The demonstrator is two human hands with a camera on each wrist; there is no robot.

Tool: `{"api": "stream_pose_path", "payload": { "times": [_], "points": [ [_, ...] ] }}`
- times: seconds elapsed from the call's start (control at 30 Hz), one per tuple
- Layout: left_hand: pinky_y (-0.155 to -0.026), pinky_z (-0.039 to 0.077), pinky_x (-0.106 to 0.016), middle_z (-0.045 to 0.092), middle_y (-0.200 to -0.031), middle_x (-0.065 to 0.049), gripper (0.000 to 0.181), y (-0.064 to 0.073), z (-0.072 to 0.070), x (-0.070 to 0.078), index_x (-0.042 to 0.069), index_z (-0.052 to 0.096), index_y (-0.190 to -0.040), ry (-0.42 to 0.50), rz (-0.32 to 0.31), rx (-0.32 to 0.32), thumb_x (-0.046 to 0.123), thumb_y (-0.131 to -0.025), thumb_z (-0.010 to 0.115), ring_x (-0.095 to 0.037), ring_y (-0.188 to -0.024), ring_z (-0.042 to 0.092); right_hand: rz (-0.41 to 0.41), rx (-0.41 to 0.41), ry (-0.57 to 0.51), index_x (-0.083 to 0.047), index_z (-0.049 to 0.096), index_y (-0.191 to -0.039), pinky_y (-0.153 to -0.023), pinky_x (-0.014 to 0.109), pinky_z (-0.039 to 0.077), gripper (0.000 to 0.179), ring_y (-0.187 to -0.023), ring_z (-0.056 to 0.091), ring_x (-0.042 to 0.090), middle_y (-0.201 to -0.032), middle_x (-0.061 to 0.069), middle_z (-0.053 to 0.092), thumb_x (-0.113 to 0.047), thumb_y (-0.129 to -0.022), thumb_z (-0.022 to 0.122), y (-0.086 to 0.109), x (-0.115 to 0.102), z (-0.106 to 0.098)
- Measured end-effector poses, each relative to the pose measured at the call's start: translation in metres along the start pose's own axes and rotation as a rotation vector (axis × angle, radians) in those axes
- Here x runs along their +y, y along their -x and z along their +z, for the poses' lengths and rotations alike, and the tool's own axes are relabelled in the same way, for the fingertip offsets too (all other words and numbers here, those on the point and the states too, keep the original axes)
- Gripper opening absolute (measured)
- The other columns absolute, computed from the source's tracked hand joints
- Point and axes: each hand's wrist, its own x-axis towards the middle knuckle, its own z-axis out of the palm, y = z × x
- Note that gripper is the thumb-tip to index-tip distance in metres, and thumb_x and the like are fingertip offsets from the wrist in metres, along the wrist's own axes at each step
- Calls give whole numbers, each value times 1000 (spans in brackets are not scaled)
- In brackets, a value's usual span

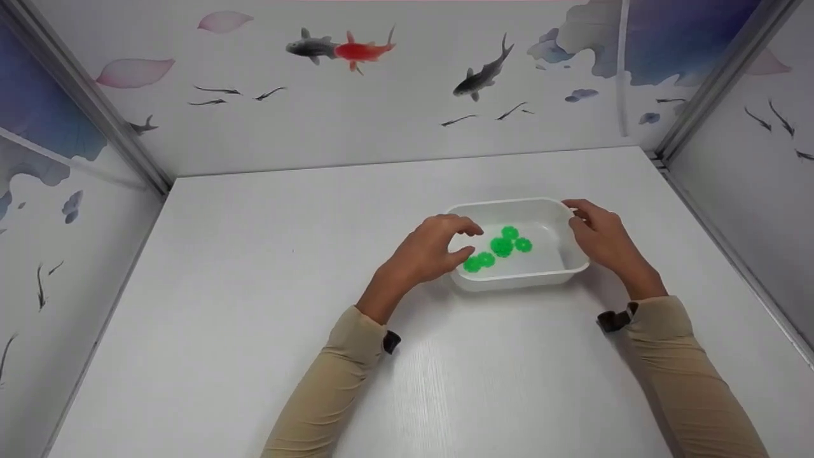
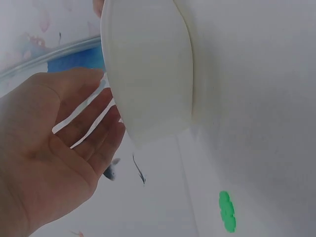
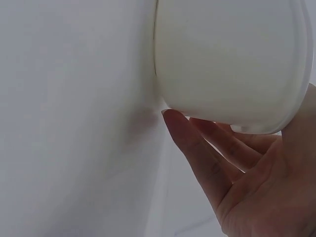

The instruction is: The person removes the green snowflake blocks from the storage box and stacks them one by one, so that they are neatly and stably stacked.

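A white plastic tray [image 1: 509, 281] with a rounded rim stands on the white table, holding several small green flower-shaped pieces [image 1: 502, 247]. My left hand [image 1: 427, 249] is at its left end, thumb and index finger spread apart above the rim near the green pieces, nothing between them. From the left wrist view, the fingers of the left hand [image 2: 59, 143] lie loosely bent beside the tray wall [image 2: 148, 74]; contact is hard to tell. My right hand [image 1: 601, 238] grips the tray's right end, and in the right wrist view its fingers [image 3: 197, 153] lie along the outer wall.
A green scalloped strip [image 2: 227, 211] shows on the white surface in the left wrist view; the head view does not show it there. White panels printed with fish [image 1: 480, 76] enclose the table [image 1: 254, 286] at the back and sides.
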Motion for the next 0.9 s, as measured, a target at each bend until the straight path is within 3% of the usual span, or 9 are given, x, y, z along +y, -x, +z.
{"api": "stream_pose_path", "payload": {
  "times": [0.17, 0.37, 0.67, 0.9],
  "points": [
    [-109, 56, -34, 75, -134, -7, 31, -10, 8, 4, 9, 73, -135, -14, 4, -46, 14, -104, 73, -25, -129, 68, 19, -14, -4, -10, 46, -163, -115, 70, 46, 52, -142, 56, 51, -157, 30, 55, -28, -115, 38, 0, -1, 1],
    [-100, 60, -32, 78, -127, -1, 24, -20, 15, 11, 13, 79, -127, -88, -90, -100, 17, -103, 75, -19, -119, 70, 14, -15, 3, -9, 46, -163, -114, 70, 47, 52, -141, 57, 52, -155, 32, 56, -27, -115, 39, 0, 0, 0],
    [-97, 63, -36, 79, -124, 1, 24, -33, 23, 16, 16, 83, -123, -281, -174, -172, 23, -101, 79, -16, -114, 72, 14, -15, 13, -9, 45, -163, -113, 71, 48, 52, -139, 58, 53, -157, 33, 54, -28, -115, 38, -1, 1, 1],
    [-90, 64, -37, 76, -113, -2, 31, -42, 26, 23, 13, 82, -119, -422, -217, -220, 28, -93, 89, -20, -100, 70, -24, 11, 7, -8, 48, -161, -108, 68, 53, 51, -134, 63, 52, -152, 32, 59, -26, -114, 37, -1, 1, 1]
  ]
}}
